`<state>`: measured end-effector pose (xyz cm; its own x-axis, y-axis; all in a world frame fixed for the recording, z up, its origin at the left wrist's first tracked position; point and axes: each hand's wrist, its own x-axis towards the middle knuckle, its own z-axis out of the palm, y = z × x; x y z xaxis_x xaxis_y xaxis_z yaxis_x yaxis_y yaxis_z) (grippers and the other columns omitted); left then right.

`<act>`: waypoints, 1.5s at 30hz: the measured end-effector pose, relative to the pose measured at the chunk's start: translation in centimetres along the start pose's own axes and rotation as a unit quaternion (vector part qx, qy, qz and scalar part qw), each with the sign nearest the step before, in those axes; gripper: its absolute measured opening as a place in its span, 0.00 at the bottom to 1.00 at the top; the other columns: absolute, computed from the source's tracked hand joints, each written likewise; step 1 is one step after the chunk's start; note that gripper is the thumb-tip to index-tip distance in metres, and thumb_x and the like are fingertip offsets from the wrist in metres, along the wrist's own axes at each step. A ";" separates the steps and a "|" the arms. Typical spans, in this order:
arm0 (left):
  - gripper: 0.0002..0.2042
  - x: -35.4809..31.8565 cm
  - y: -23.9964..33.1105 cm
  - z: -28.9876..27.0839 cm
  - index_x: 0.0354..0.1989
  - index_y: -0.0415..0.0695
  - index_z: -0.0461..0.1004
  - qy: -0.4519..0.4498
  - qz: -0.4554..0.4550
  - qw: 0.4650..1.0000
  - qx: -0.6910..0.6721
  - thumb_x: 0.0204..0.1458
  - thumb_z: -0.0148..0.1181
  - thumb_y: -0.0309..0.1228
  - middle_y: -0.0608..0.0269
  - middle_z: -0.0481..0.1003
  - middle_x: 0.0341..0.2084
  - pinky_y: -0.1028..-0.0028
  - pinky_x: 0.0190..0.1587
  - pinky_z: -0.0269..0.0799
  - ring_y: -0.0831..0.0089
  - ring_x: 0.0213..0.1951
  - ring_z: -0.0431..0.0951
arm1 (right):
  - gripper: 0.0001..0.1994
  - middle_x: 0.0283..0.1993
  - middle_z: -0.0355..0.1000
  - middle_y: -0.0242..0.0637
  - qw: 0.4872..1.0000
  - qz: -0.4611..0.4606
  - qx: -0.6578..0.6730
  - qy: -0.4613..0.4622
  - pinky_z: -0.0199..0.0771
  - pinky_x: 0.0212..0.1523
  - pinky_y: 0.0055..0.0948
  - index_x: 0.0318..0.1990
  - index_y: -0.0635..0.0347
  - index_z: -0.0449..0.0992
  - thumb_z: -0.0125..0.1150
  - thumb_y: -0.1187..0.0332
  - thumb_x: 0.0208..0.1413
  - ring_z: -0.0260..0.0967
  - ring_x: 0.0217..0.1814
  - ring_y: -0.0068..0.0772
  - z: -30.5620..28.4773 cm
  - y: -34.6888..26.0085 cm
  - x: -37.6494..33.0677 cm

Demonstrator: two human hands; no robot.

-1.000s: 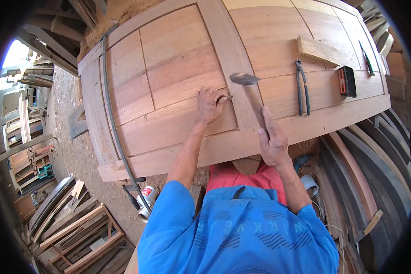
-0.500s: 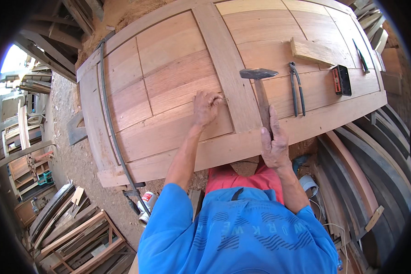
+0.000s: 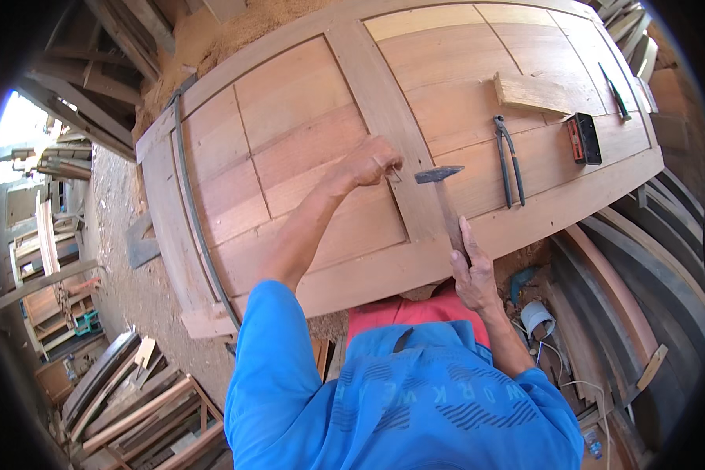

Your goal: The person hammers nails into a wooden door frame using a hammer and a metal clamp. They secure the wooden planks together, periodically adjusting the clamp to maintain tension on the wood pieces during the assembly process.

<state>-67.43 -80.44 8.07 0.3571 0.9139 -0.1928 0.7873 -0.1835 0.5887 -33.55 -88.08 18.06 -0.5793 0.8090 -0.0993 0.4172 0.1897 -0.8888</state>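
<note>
A large wooden door-like panel [image 3: 384, 70] with a raised frame lies flat in front of me. My right hand [image 3: 475, 278] grips the wooden handle of a hammer [image 3: 451, 211], whose dark head sits over the frame's middle rail. My left hand [image 3: 374, 162] is over the inner edge of that rail, to the left of the hammer head. Its fingers are pinched together. Something thin shows at the fingertips, too small to make out.
Right of the hammer lie pincers [image 3: 507, 160], a wood block [image 3: 529, 92], a small black-and-orange box [image 3: 584, 139] and a slim dark tool [image 3: 615, 92]. A long bar clamp [image 3: 189, 180] crosses the panel's left end. Curved boards [image 3: 627, 282] are stacked at right; timber frames at lower left.
My left hand has moved right and a little farther away, to the middle rail. The hammer, in my right hand, has shifted slightly nearer to me.
</note>
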 end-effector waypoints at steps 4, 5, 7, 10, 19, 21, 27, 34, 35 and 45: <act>0.08 0.3 -0.4 -0.3 0.26 0.48 0.75 -0.009 0.097 0.995 0.029 0.38 0.66 0.20 0.65 0.76 0.27 0.60 0.43 0.68 0.60 0.40 0.74 | 0.30 0.66 0.68 0.63 0.997 0.065 -0.005 0.045 0.67 0.66 0.37 0.74 0.69 0.54 0.50 0.76 0.65 0.69 0.68 0.53 1.8 -1.3 -1.1; 0.08 0.2 -0.5 -0.5 0.25 0.48 0.74 0.024 0.142 0.989 0.029 0.37 0.65 0.20 0.65 0.75 0.26 0.60 0.43 0.67 0.60 0.39 0.74 | 0.31 0.65 0.69 0.63 0.993 0.104 0.012 0.063 0.68 0.65 0.37 0.75 0.69 0.54 0.50 0.76 0.65 0.70 0.67 0.53 2.6 -1.6 -1.7; 0.08 0.4 -1.5 0.5 0.25 0.49 0.74 0.023 0.183 0.981 0.052 0.38 0.65 0.21 0.65 0.75 0.26 0.60 0.43 0.67 0.60 0.39 0.73 | 0.31 0.63 0.71 0.62 0.985 0.136 0.026 0.102 0.71 0.61 0.36 0.75 0.68 0.53 0.51 0.76 0.65 0.74 0.62 0.51 4.6 -2.5 -3.0; 0.08 1.9 -2.6 0.8 0.25 0.50 0.75 0.010 0.250 0.967 0.049 0.40 0.66 0.22 0.66 0.74 0.26 0.61 0.44 0.67 0.61 0.39 0.73 | 0.31 0.50 0.74 0.56 0.974 0.163 0.041 0.149 0.74 0.50 0.33 0.76 0.65 0.53 0.51 0.74 0.65 0.76 0.46 0.42 7.3 -3.8 -4.0; 0.07 5.2 -2.9 -0.5 0.27 0.52 0.77 -0.099 0.343 0.934 0.016 0.43 0.67 0.23 0.67 0.72 0.27 0.64 0.46 0.66 0.61 0.38 0.71 | 0.31 0.27 0.67 0.41 0.965 0.139 0.001 0.222 0.69 0.32 0.32 0.76 0.62 0.55 0.54 0.71 0.66 0.64 0.26 0.31 11.6 -5.2 -3.1; 0.07 5.5 -3.0 -0.3 0.28 0.52 0.77 -0.103 0.366 0.925 0.012 0.43 0.68 0.24 0.67 0.72 0.27 0.64 0.46 0.66 0.61 0.38 0.70 | 0.31 0.27 0.66 0.41 0.962 0.138 0.006 0.237 0.69 0.31 0.32 0.76 0.62 0.55 0.54 0.71 0.67 0.63 0.26 0.30 12.6 -5.1 -2.9; 0.05 6.8 -2.9 -0.1 0.28 0.51 0.77 -0.147 0.399 0.905 0.008 0.45 0.68 0.28 0.66 0.71 0.28 0.66 0.46 0.65 0.63 0.39 0.68 | 0.31 0.28 0.66 0.38 0.955 0.165 0.004 0.247 0.69 0.32 0.30 0.76 0.61 0.55 0.54 0.72 0.67 0.63 0.27 0.28 13.6 -5.3 -2.8; 0.03 7.3 -3.0 -0.2 0.29 0.51 0.78 -0.159 0.422 0.893 -0.011 0.47 0.66 0.29 0.67 0.71 0.29 0.66 0.46 0.65 0.65 0.39 0.68 | 0.31 0.37 0.74 0.47 0.960 0.152 -0.058 0.229 0.74 0.40 0.33 0.75 0.61 0.57 0.55 0.75 0.65 0.73 0.36 0.38 14.5 -4.3 -2.0; 0.03 7.4 -3.2 0.0 0.29 0.51 0.78 -0.156 0.425 0.892 -0.019 0.48 0.66 0.29 0.67 0.70 0.28 0.67 0.46 0.65 0.65 0.39 0.68 | 0.31 0.40 0.76 0.53 0.961 0.137 -0.080 0.229 0.76 0.43 0.36 0.75 0.61 0.58 0.55 0.76 0.64 0.78 0.38 0.44 14.6 -4.1 -1.9; 0.03 7.6 -3.5 0.4 0.31 0.51 0.78 -0.146 0.428 0.892 -0.008 0.49 0.66 0.31 0.68 0.71 0.29 0.66 0.48 0.64 0.65 0.41 0.68 | 0.32 0.58 0.74 0.61 0.960 0.187 -0.065 0.200 0.76 0.55 0.40 0.74 0.61 0.60 0.56 0.79 0.61 0.77 0.57 0.59 15.0 -3.6 -1.2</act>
<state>-67.25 -72.98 4.20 0.9413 0.3083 0.1378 0.1573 -0.7615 0.6288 -44.85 -98.04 14.68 -0.0674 0.9779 -0.1980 0.6424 -0.1093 -0.7585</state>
